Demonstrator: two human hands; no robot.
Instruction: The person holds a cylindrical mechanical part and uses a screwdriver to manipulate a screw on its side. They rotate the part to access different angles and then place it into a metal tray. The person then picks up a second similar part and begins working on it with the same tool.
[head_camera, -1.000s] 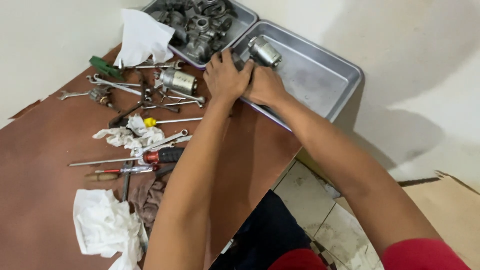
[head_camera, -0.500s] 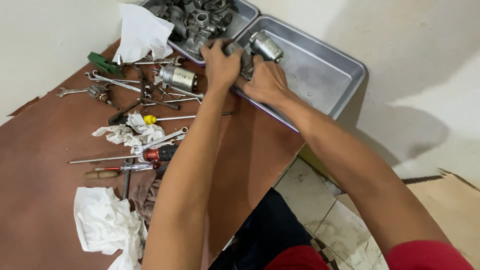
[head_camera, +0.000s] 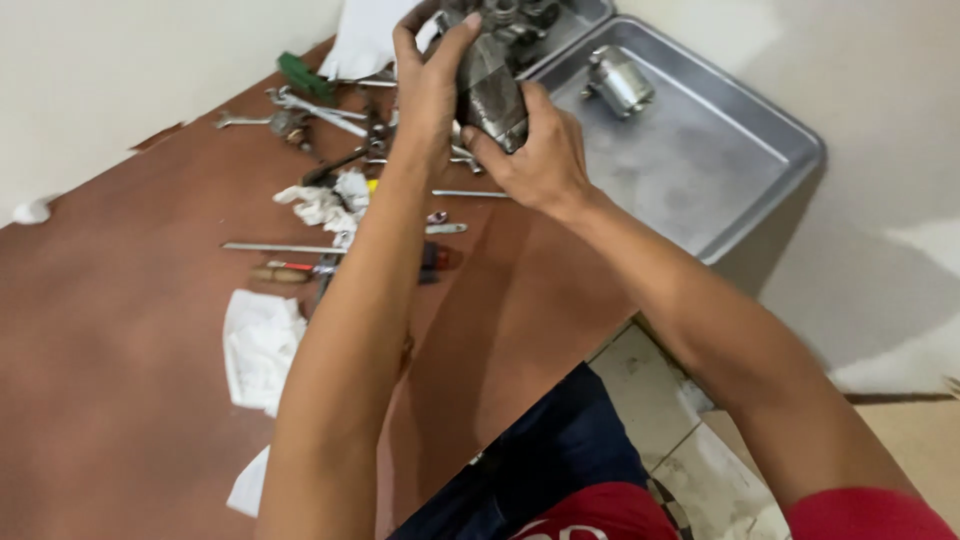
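Observation:
Both my hands hold a grey, greasy metal engine part (head_camera: 490, 88) up above the brown table (head_camera: 120, 340). My left hand (head_camera: 428, 85) wraps its left side, with the fingers curled over the top. From below and the right, my right hand (head_camera: 538, 160) grips the same part. A small silver cylindrical motor (head_camera: 618, 80) lies in the large metal tray (head_camera: 730, 170) just right of my hands.
Wrenches (head_camera: 300, 105), screwdrivers (head_camera: 285, 270), a long rod (head_camera: 280, 247) and crumpled white rags (head_camera: 258, 345) lie scattered on the table to the left. A second tray of metal parts (head_camera: 560, 20) stands at the back. Tiled floor (head_camera: 680, 440) lies past the table's right edge.
My hands have lifted the metal part out of the tray area and brought it closer to me. The silver motor stays in the tray.

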